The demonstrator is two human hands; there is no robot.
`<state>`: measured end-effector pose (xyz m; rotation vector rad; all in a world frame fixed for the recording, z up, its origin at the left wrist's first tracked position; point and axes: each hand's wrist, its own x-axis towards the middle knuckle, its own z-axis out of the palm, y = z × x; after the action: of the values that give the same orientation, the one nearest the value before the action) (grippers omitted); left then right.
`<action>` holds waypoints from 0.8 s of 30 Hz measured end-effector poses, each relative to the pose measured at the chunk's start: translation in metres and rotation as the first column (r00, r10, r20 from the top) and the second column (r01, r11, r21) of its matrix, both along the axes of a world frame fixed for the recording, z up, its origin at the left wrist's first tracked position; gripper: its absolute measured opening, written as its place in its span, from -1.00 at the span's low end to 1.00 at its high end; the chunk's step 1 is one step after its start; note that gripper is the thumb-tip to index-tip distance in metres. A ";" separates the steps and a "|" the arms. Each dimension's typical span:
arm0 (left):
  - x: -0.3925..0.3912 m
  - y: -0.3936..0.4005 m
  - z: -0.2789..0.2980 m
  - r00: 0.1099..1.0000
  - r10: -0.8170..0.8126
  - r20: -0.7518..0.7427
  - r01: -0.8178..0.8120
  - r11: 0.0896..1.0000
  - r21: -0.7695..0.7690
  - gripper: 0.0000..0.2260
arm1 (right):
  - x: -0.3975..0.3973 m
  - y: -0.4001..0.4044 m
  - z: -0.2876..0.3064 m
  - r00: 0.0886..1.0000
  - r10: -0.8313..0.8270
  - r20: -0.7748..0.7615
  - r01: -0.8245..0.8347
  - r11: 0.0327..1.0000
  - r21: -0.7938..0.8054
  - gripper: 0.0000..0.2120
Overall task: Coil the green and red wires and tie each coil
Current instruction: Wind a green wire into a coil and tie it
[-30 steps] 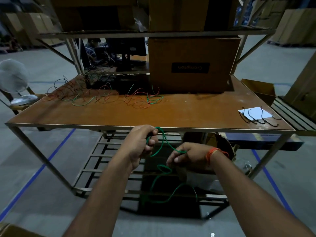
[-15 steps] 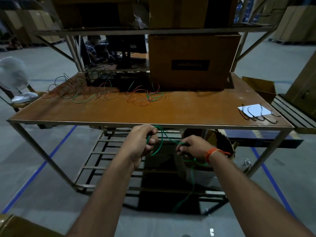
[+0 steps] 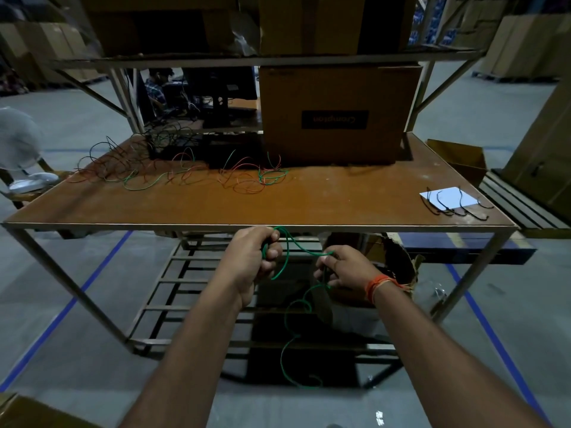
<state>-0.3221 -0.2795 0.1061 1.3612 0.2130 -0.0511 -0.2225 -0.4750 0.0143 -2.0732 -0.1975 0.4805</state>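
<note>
The green wire (image 3: pixel 285 257) sits just below the near edge of the table (image 3: pixel 309 208), strung between your fists; your left hand (image 3: pixel 251 257) grips its looped end with curled fingers, your right hand (image 3: pixel 340 268) pinches it (orange band on that wrist), and the loose tail dangles toward the floor; farther back, a tangle of red and green wires (image 3: pixel 197 174) lies on the tabletop beside a cardboard box (image 3: pixel 336 115); black ties (image 3: pixel 457 205) rest across a white card (image 3: pixel 448 197) at the right.
</note>
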 end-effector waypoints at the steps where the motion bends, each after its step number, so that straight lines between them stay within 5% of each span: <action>1: 0.001 0.000 -0.002 1.000 0.012 -0.002 -0.012 1.000 -0.020 -0.77 | -0.003 -0.001 0.002 0.999 0.022 0.043 -0.021 1.000 -0.020 -0.75; 7: 0.013 0.013 -0.013 0.994 0.113 -0.007 -0.105 0.892 -0.440 -0.74 | -0.011 -0.010 -0.009 0.973 0.155 0.172 -0.127 0.978 -0.165 -0.77; 11: 0.031 0.018 -0.020 0.973 0.228 -0.036 -0.210 0.814 -0.541 -0.76 | -0.010 -0.012 -0.012 0.927 0.279 0.250 -0.213 0.941 -0.262 -0.72; 17: 0.061 0.004 -0.032 0.967 0.250 0.046 -0.218 0.909 -0.355 -0.75 | -0.005 -0.005 0.031 0.724 0.666 0.182 -0.496 0.685 -0.534 -0.64; 24: 0.103 -0.028 -0.042 0.992 0.040 0.116 -0.053 0.992 0.115 -0.76 | 0.030 -0.018 0.070 0.622 0.705 0.340 -0.603 0.708 -0.367 -0.87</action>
<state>-0.2192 -0.3078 0.0639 1.4718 0.1539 0.0793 -0.1920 -0.4934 0.0848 -2.2621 -1.2956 0.4408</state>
